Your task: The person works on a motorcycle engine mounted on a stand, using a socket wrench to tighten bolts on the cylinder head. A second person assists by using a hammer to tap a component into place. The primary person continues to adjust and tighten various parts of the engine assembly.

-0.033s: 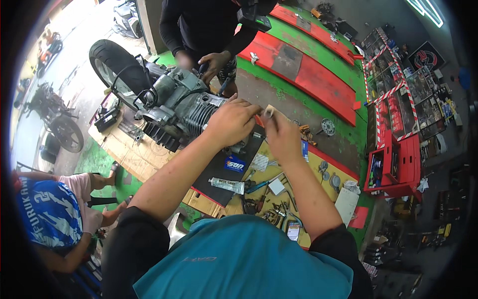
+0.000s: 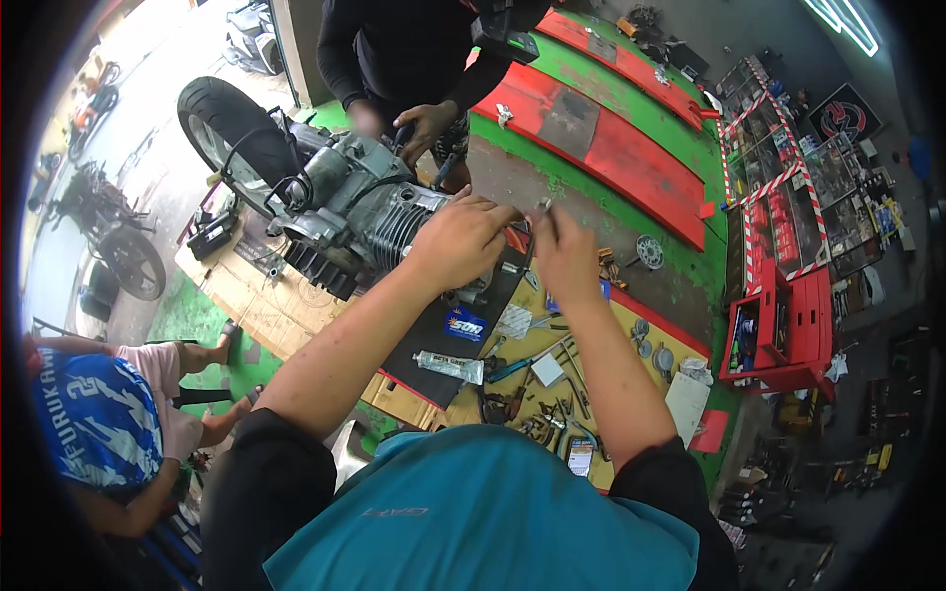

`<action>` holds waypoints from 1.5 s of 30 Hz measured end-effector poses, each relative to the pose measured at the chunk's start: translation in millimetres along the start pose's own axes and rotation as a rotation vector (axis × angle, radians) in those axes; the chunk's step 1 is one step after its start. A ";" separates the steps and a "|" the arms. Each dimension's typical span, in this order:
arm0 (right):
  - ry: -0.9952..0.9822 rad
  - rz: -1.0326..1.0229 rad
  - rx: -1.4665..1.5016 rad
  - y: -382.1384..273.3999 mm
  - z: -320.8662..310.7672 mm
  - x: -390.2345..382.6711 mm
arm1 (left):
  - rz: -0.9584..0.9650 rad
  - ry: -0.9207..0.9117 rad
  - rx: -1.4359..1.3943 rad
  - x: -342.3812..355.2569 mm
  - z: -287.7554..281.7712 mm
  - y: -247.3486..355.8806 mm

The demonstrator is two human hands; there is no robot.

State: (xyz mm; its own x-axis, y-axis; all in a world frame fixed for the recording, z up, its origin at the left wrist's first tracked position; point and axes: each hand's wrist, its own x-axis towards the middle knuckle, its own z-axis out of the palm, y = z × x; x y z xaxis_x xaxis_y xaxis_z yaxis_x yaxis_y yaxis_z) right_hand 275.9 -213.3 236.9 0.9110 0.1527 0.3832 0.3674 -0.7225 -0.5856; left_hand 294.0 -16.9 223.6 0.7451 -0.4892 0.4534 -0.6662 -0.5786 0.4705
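Note:
My left hand (image 2: 463, 236) is closed at the end of the finned engine cylinder (image 2: 394, 229), fingers bent together. A small red-orange patch (image 2: 516, 238) shows beside its fingertips; what the fingers grip is hidden. Just to its right, my right hand (image 2: 566, 258) is closed in a pinch. A small pale tip shows above its fingers, too little to name. The grey engine (image 2: 345, 172) lies on the bench with a wheel (image 2: 219, 133) attached. Below my hands are a blue packet (image 2: 464, 323) and a silver tube (image 2: 448, 366) on a dark mat (image 2: 419, 379).
Across the engine stands a person in black (image 2: 404, 59), hands at the engine. Pliers, sockets and loose parts cover the yellow bench top (image 2: 621, 355). A red tool cabinet (image 2: 788, 330) stands right, red ramps (image 2: 631, 148) lie beyond. Another person (image 2: 108, 414) is at lower left.
My right hand has shifted slightly right and turned, and the tan piece that showed at its fingertips is now mostly out of sight. My left hand has stayed in place.

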 end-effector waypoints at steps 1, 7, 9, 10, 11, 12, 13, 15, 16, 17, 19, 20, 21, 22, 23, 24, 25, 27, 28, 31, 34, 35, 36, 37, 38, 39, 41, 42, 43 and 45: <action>0.083 -0.007 -0.001 30.1 12.4 12.2 | 0.011 0.009 -0.003 1.1 0.8 0.9; 0.244 0.496 0.611 182.8 93.5 3.0 | 0.021 -0.014 0.005 14.3 0.1 12.4; 0.051 0.676 0.677 160.9 107.5 -19.2 | -0.050 0.003 0.033 1.6 -2.9 4.5; -0.027 0.776 0.696 152.5 107.2 -37.2 | -0.067 0.000 0.038 0.1 -2.7 3.7; -0.044 0.758 0.584 159.0 112.9 -53.9 | -0.065 -0.007 0.041 1.6 -2.7 6.3; -0.063 0.713 0.473 160.7 118.0 -72.1 | -0.063 -0.012 0.038 1.8 -2.9 7.2; -0.081 0.669 0.362 161.6 123.7 -90.2 | -0.064 -0.014 0.037 1.9 -3.5 7.5; -0.166 0.515 0.264 158.2 132.6 -142.5 | -0.058 -0.011 0.030 2.7 -2.7 7.7; -0.236 0.431 0.276 160.7 139.4 -170.3 | -0.051 -0.006 0.023 3.9 -0.7 7.0; -0.271 0.511 0.467 139.1 137.4 -193.2 | -0.049 -0.001 0.020 4.0 2.0 4.9; -0.369 0.465 0.591 61.4 102.6 -196.2 | -0.065 0.007 0.018 -0.2 -0.6 4.4; -0.412 0.349 0.512 18.8 75.3 -187.3 | -0.065 0.009 0.012 -0.4 -0.9 4.9; -0.452 0.235 0.431 -5.3 58.2 -180.8 | -0.064 0.008 0.000 0.9 -2.1 6.0; -0.433 0.251 0.448 -10.8 54.2 -178.1 | -0.059 0.002 -0.011 2.9 -2.8 7.3; -0.417 0.261 0.466 -13.8 52.7 -172.2 | -0.058 -0.001 -0.018 3.0 -4.2 7.7; -0.402 0.269 0.479 -17.6 49.5 -160.6 | -0.062 0.000 -0.025 2.8 -3.9 6.5; -0.342 0.125 0.449 -18.9 40.5 -141.1 | -0.068 0.003 -0.032 1.7 -2.7 4.1; -0.212 -0.014 0.249 -27.5 28.2 -99.4 | -0.058 0.041 -0.056 0.2 -0.7 0.4; -0.203 0.008 0.153 -39.1 16.0 -77.0 | -0.044 0.075 -0.072 -2.3 0.6 -2.0; -0.171 0.185 0.109 -26.6 -1.4 -22.0 | -0.028 0.134 -0.099 0.9 0.1 -0.4; -0.098 0.333 0.201 11.7 -4.2 21.1 | -0.038 0.138 -0.094 0.2 0.7 2.5; -0.083 0.362 0.185 29.7 -5.0 31.1 | -0.034 0.133 -0.094 1.9 1.0 3.5; -0.075 0.386 0.173 45.0 -0.3 35.5 | -0.061 0.104 -0.097 1.7 -1.5 5.3; -0.065 0.443 0.180 61.5 9.5 34.2 | -0.088 0.074 -0.102 1.6 -4.3 7.4; -0.054 0.502 0.189 79.9 22.4 30.7 | -0.113 0.042 -0.106 0.9 -6.3 8.7; -0.044 0.560 0.198 96.6 35.8 26.7 | -0.124 0.034 -0.093 0.2 -6.8 8.1; 0.154 0.684 0.422 111.0 75.1 7.9 | -0.151 0.023 -0.072 -1.3 -5.0 5.1; 0.163 0.712 0.514 122.7 88.9 -5.9 | -0.148 0.033 -0.077 -1.3 -3.4 3.6; 0.178 0.741 0.605 134.5 101.4 -19.7 | -0.142 0.042 -0.083 -0.3 -1.6 3.2; 0.016 0.729 0.741 152.1 112.1 -50.0 | -0.147 0.049 -0.088 0.2 -0.2 3.5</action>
State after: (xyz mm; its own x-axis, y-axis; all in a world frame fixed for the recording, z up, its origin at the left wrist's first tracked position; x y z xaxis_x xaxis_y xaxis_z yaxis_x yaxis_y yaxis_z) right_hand 307.3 -255.3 48.6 0.9577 -0.1675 -0.2339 -0.2436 -0.0396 -0.9691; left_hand 291.8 -18.9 225.5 0.8334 -0.3699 0.4106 -0.5524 -0.5807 0.5981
